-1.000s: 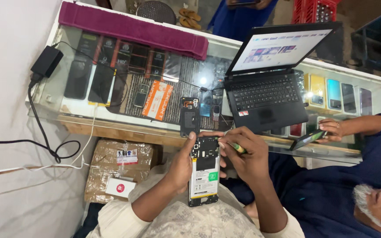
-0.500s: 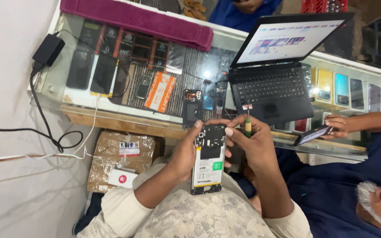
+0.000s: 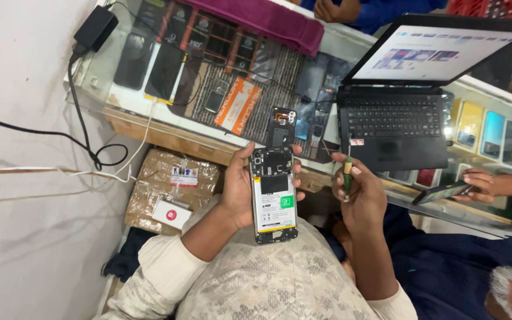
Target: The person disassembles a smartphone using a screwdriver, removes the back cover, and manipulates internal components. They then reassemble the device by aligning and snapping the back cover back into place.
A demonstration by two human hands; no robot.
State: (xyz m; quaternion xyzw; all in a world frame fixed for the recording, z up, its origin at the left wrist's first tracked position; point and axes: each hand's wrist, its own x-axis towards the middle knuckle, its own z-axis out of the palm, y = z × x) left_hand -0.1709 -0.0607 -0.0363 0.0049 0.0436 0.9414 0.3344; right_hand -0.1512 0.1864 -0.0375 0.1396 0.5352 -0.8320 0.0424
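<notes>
Head view: the left hand is closed around an opened smartphone, back cover off, with its battery and circuit board facing up; it is held upright above the person's lap, just in front of the glass tabletop. The right hand is curled around a small screwdriver with a yellow-green handle, tip pointing up. Half a second ago that hand was pressed against the phone's upper right edge with the tool near the board; now it sits clearly apart to the right, so the tool is off the phone and the board is untouched for the moment.

Counted: one opened phone in hand, one screwdriver, one open black laptop on the tabletop, one loose black phone part lying just beyond the held phone, one black charger brick at the far left corner, and one taped cardboard parcel below the tabletop. A second person's hand at right holds another phone.
</notes>
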